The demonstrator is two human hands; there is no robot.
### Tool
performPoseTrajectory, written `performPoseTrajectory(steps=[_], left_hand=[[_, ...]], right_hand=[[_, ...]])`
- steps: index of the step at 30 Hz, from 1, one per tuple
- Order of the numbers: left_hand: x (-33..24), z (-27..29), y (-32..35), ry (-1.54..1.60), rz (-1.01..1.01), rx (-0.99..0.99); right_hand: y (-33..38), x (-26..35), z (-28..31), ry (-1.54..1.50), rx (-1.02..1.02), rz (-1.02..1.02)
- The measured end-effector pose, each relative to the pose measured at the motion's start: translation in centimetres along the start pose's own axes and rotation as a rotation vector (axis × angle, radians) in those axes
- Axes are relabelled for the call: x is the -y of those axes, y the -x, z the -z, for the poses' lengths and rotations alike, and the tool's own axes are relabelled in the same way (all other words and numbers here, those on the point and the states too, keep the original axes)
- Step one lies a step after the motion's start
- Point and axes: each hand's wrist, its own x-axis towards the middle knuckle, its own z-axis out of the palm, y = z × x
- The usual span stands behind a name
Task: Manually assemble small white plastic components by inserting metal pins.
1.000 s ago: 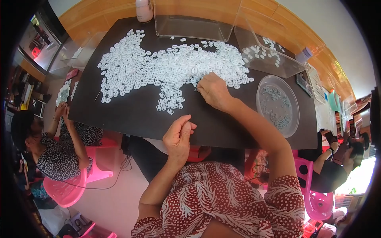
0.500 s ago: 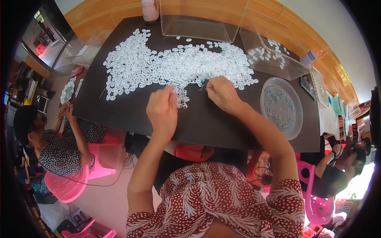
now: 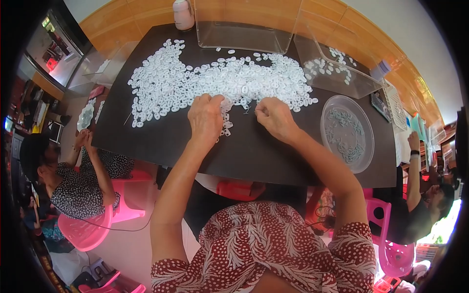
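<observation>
Clear dish (image 3: 369,140) right of hands (image 3: 276,118)

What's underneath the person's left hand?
Small white pieces show beside the left hand, on the dark table. Whatever lies directly beneath is covered, so I can't tell.

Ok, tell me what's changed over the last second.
The left hand has moved forward from near the table's front edge to the pile of white pieces. The right hand has eased slightly right, away from thin dark pieces by the pile; whether it holds anything is unclear. At right, a co-worker's hand has lifted forward. The pile and round clear dish stayed put.
</observation>
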Motion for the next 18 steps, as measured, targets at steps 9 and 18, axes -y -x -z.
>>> performPoseTrajectory(steps=[9, 18], left_hand=[[-0.8, -1.1, -1.2, -0.136, -0.185, 0.028], [-1.2, -0.9, -1.6, -0.272, -0.335, 0.057]], right_hand=[[0.1, 0.3, -0.4, -0.015, 0.008, 0.016], [0.5, 0.8, 0.0, -0.124, -0.044, -0.084]])
